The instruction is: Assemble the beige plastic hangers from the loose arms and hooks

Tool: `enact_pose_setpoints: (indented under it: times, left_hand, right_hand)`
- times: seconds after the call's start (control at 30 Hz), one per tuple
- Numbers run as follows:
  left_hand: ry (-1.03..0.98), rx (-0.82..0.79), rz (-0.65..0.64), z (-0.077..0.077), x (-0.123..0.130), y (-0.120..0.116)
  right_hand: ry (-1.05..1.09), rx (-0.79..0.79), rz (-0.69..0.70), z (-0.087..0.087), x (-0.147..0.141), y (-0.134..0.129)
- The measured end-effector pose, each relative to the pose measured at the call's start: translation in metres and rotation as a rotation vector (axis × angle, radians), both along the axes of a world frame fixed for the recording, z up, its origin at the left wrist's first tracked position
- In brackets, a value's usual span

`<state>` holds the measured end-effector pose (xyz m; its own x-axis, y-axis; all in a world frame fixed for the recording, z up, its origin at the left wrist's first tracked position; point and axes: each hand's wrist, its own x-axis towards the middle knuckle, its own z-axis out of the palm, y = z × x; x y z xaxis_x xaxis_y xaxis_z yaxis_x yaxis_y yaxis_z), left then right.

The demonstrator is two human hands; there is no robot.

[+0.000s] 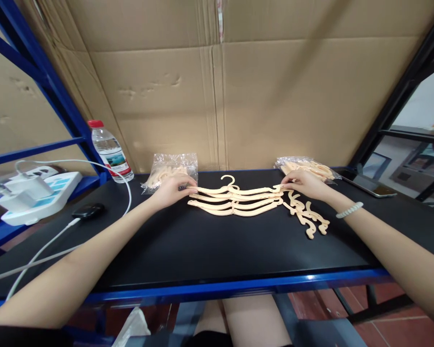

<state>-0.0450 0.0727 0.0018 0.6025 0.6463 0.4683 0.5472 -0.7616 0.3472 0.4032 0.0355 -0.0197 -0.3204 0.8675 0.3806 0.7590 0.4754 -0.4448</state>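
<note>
Several cream plastic hangers [233, 210] lie spread one below another at the middle of the black table. The topmost has its hook pointing away from me. My left hand [175, 189] pinches the left end of the top hanger. At its right end, my right hand [299, 184] has thumb and fingers closed on the same hanger. Just below my right hand is a loose pile of folded cream hangers [305, 214], close to the right ends of the spread ones.
Clear bags of cream pieces lie at the back left [169, 169] and back right [307, 167]. A red-capped water bottle [112, 153], a white power strip [39, 197], cables and a black device [88, 210] are left. A phone [371, 185] lies right.
</note>
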Motion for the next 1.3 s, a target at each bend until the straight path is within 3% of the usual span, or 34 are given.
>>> enact_pose_setpoints:
  times: [0.27, 0.57, 0.83, 1.07, 1.3]
  left_hand:
    - [0.06, 0.067, -0.01, -0.001, 0.002, -0.005]
    - [0.052, 0.104, 0.033, 0.006, 0.009, -0.025]
    - [0.339, 0.104, -0.143, -0.004, 0.049, -0.058]
    - [0.45, 0.102, -0.068, -0.017, 0.059, -0.055]
    - [0.445, 0.119, -0.143, -0.016, 0.07, -0.049]
  right_hand:
    - [0.009, 0.023, -0.004, -0.004, -0.003, -0.002]
    - [0.113, 0.141, -0.243, 0.004, 0.012, -0.011]
    - [0.174, 0.236, -0.415, 0.008, 0.022, -0.014]
    - [0.224, 0.281, -0.508, 0.012, 0.031, -0.014]
    - [0.292, 0.337, -0.618, 0.02, 0.047, -0.019]
